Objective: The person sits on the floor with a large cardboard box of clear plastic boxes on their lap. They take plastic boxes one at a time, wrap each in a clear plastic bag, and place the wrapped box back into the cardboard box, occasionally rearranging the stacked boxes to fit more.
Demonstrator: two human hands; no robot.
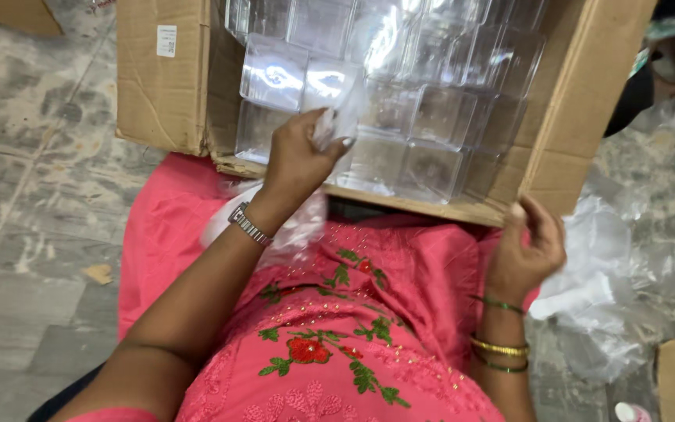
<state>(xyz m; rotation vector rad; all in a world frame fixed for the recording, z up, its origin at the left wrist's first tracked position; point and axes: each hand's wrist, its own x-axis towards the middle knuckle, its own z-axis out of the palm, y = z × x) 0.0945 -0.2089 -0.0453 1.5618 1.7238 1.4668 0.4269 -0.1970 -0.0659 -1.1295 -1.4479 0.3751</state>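
Clear plastic film, crumpled: pinched between the fingers of the left hand, which is raised at the open mouth of the cardboard box. Metal-link wristwatch on the left wrist.

Clear plastic film: thin, glossy, bunched at the fingertips, lying against the front of the stacked containers.

Right hand: fingers curled, thumb pressed on the lower right corner of the box's near edge; whether it grips the cardboard or only rests there cannot be told. Green and gold bangles on the right wrist.

Cardboard box: brown, lying on its side with the opening towards the person, its near edge resting over the lap; white label on the left outer wall.

Transparent plastic containers: square-sided, packed in rows and filling the box interior.

Pink garment: embroidered with red flowers and green leaves, spread beneath the box and both arms.

Loose clear plastic wrapping: heaped on the floor at the right, just beside the right hand.

Floor: grey mottled stone, left of the box.
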